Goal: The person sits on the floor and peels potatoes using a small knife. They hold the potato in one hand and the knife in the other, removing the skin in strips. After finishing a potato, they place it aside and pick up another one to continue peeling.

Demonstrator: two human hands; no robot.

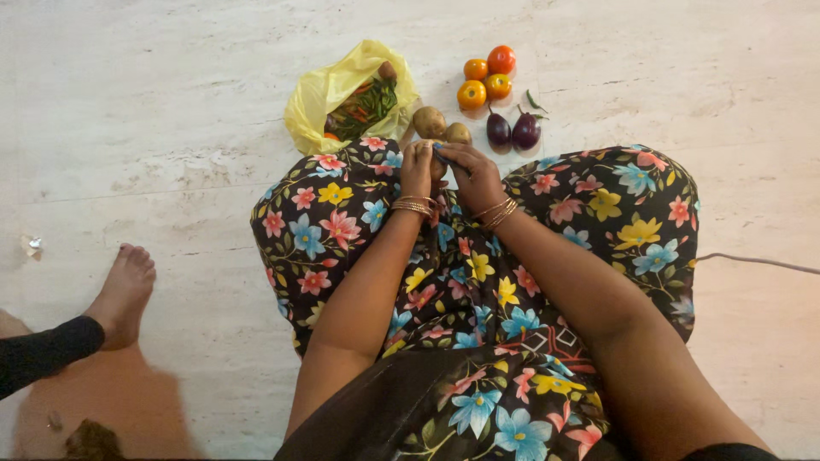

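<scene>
Two hands meet over the lap: left hand [417, 166] curled around a potato [438, 168], right hand [472, 173] pinching a thin tool, mostly hidden. Pale marble floor [154, 111]. Beyond the knees: two more potatoes [442, 126], yellow bag [329, 90], four tomatoes [485, 77], two aubergines [512, 130]. Another person's foot [124, 290] at left edge.

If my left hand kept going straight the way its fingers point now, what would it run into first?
Probably the two potatoes lying on the floor just beyond the left hand, with the yellow plastic bag slightly off to the side. Depth is hard to judge from above, so the hand might pass over them.
</scene>
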